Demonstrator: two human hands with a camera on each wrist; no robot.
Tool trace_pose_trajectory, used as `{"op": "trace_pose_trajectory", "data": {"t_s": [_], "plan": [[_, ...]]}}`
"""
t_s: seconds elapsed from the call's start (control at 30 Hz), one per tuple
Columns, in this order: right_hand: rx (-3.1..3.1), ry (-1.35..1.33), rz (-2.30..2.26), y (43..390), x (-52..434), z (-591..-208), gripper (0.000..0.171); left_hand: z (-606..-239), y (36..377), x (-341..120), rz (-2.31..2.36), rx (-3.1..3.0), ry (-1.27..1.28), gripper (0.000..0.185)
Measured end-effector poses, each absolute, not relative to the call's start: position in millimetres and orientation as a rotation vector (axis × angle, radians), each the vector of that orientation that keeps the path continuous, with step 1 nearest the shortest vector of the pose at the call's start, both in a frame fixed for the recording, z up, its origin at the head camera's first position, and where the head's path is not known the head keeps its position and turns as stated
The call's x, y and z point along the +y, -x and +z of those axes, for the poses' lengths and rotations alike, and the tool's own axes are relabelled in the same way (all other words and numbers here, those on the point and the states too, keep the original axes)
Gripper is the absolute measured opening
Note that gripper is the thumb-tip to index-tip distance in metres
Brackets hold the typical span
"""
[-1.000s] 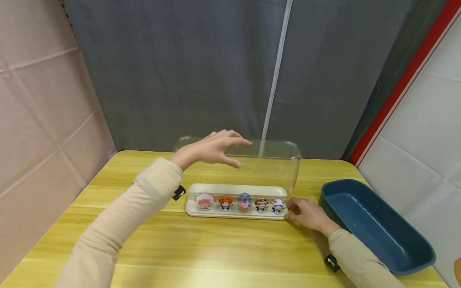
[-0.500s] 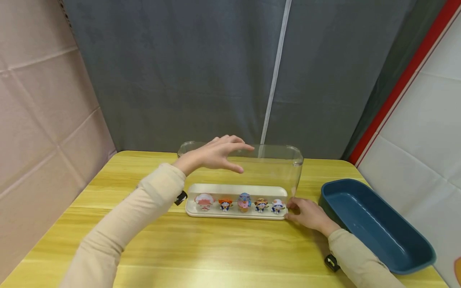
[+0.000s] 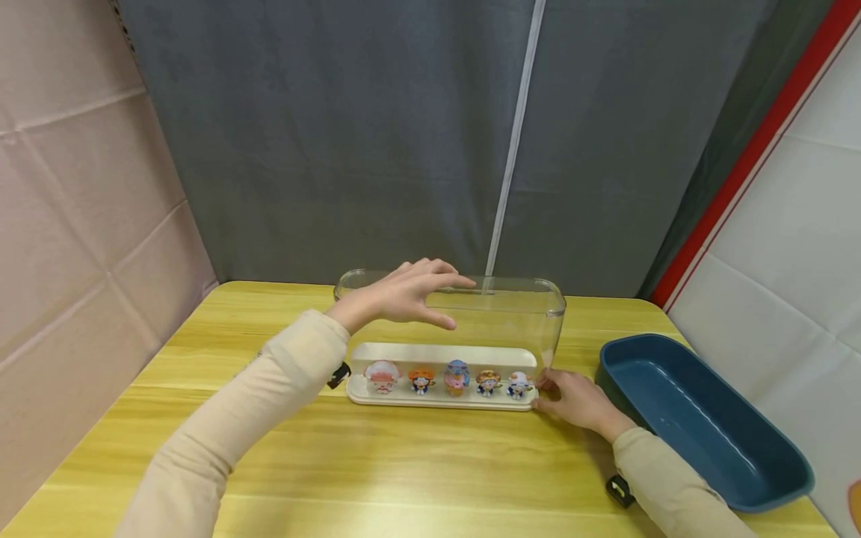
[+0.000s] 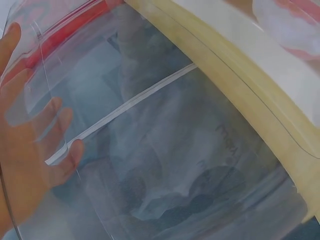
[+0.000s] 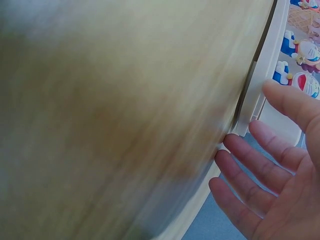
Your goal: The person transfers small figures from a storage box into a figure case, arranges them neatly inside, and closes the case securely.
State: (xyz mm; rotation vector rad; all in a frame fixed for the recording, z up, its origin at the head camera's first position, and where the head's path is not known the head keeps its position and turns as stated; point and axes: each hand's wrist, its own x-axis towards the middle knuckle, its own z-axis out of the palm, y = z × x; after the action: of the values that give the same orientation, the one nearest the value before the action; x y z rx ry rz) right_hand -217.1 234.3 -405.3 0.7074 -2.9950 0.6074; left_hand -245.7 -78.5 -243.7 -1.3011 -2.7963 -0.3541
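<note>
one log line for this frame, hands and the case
left hand: holds clear cover by top, tilted over tray | right hand: open, fingers at cream tray right end | five figurines in row | blue bin right, apart

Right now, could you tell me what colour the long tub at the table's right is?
Dark blue tub; head view.
</note>
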Motion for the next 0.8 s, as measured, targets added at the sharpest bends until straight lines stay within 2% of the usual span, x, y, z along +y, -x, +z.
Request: {"op": "trace_pose_trajectory", "data": {"t_s": [0.8], "plan": [[-2.983, -0.720, 0.628, 217.0, 234.4, -405.5, 0.022, -262.1, 249.1, -76.9, -0.382, -2.772, 1.297, 0.064]]}}
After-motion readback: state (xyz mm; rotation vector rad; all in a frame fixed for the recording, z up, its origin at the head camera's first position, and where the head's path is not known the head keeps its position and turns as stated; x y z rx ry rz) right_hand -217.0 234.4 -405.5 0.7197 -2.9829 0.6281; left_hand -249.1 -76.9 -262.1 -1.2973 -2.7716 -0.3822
